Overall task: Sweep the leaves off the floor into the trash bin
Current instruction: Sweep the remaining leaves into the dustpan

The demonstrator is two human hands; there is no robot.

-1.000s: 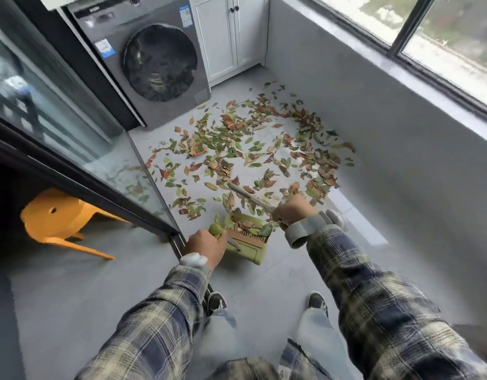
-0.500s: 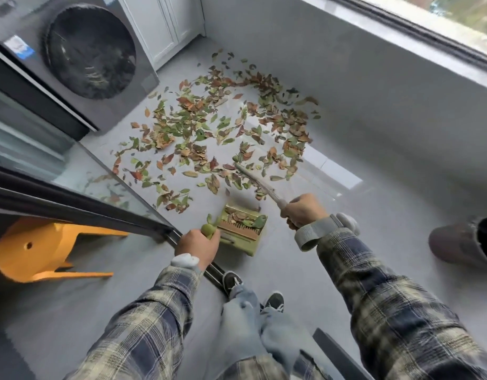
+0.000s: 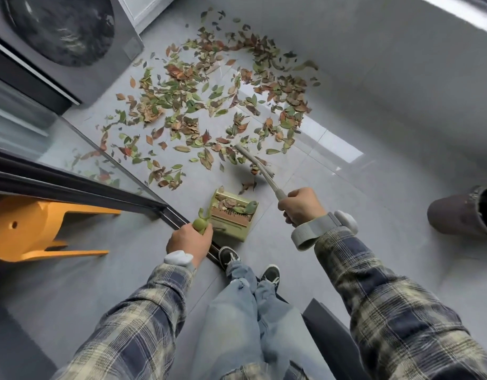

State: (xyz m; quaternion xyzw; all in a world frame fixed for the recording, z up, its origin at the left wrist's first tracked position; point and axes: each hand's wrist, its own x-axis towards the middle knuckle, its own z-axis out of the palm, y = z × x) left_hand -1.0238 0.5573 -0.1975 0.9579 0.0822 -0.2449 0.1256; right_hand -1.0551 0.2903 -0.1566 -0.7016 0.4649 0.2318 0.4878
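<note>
The left hand [image 3: 189,241] grips the rounded green handle of the dustpan [image 3: 232,229], fingers curled around it. The dustpan sits low over the grey floor [image 3: 360,229], just ahead of the person's shoes, and its tray carries a small load of green and brown leaves. The right hand [image 3: 301,205] is closed around the pale broom handle [image 3: 260,170], which slants away from the hand toward the near edge of the leaves [image 3: 182,124]; the broom head cannot be made out. Most leaves lie scattered across the floor between the washing machine [image 3: 58,28] and the grey wall, well beyond the dustpan. The trash bin [image 3: 456,215], dark and round, is at the right edge of the view, apart from the right hand and partly cut off. A yellow stool [image 3: 31,229] lies behind the glass door on the left.
</note>
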